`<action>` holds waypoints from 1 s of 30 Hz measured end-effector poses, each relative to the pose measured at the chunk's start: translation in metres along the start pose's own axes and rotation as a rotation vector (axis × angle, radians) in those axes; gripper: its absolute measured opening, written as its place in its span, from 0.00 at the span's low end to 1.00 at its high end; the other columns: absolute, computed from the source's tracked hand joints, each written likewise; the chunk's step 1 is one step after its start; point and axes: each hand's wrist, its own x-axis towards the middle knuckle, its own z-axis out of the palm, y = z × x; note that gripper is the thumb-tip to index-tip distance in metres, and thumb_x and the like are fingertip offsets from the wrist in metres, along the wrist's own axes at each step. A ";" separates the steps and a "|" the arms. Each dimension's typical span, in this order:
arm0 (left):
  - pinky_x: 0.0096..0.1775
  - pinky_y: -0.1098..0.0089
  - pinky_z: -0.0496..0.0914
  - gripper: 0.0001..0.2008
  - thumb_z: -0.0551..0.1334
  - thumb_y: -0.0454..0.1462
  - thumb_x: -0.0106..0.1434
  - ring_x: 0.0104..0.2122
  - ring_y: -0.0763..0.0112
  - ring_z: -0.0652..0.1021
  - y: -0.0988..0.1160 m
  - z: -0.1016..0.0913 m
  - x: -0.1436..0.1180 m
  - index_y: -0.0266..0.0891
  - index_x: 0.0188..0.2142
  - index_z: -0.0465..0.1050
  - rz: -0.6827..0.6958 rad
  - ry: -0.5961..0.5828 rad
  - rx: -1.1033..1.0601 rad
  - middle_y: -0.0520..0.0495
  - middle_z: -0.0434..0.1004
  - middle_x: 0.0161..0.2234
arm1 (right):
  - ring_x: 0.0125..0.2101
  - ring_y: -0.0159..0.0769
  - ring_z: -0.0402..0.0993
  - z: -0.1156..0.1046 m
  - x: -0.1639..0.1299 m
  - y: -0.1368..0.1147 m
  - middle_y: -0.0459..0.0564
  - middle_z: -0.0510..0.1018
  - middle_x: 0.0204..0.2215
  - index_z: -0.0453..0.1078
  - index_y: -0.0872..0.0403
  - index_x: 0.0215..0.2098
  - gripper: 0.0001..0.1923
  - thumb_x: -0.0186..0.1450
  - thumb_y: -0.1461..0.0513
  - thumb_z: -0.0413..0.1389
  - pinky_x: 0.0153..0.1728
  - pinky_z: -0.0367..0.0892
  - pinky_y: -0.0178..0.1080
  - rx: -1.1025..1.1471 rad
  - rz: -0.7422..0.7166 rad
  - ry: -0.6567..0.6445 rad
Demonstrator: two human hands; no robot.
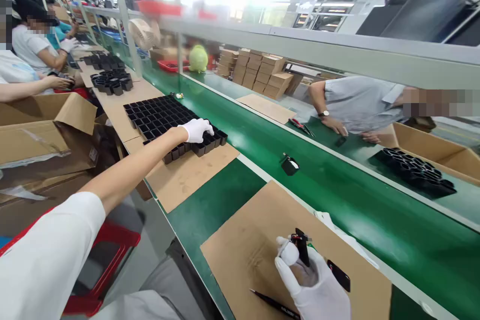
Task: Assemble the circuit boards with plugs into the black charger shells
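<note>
My left hand (197,131), in a white glove, reaches across to a block of open-topped black plastic cases (165,116). Its fingers are bent down at the rim of one case near the block's right end; their tips are partly hidden. At lower right, my gloved right hand (318,285) holds a small electronic assembly (302,246) with a black part, thin wires and a round white piece. Below that hand, black tweezers (273,303) lie on a cardboard sheet (243,255). A flat black piece with rounded corners (339,275) rests beside the right hand.
A green conveyor belt (255,145) runs beyond the cardboard, carrying a small black unit (290,165). Across it, a person's hand (335,125) is near black cases (416,170) and red-handled pliers (301,126). A cardboard box (45,135) and red stool (112,250) stand at left.
</note>
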 end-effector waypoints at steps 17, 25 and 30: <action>0.52 0.49 0.71 0.34 0.79 0.49 0.40 0.52 0.39 0.74 0.048 0.012 -0.012 0.35 0.46 0.82 0.205 -0.106 0.207 0.32 0.74 0.53 | 0.53 0.57 0.84 -0.006 -0.001 -0.001 0.51 0.88 0.47 0.75 0.47 0.49 0.28 0.56 0.42 0.66 0.55 0.77 0.55 -0.017 0.112 -0.055; 0.48 0.53 0.72 0.21 0.75 0.46 0.46 0.44 0.47 0.78 0.186 0.039 -0.088 0.36 0.36 0.80 0.612 -0.071 0.056 0.37 0.79 0.43 | 0.52 0.55 0.84 -0.005 -0.002 0.005 0.57 0.86 0.50 0.73 0.49 0.51 0.29 0.56 0.46 0.71 0.62 0.72 0.61 0.267 0.130 0.006; 0.61 0.47 0.70 0.38 0.77 0.40 0.52 0.61 0.45 0.75 0.181 0.060 -0.130 0.43 0.61 0.71 0.489 0.106 -0.506 0.37 0.73 0.63 | 0.50 0.50 0.83 -0.006 -0.002 0.002 0.53 0.85 0.45 0.73 0.49 0.44 0.22 0.60 0.48 0.71 0.56 0.75 0.53 0.507 0.117 -0.084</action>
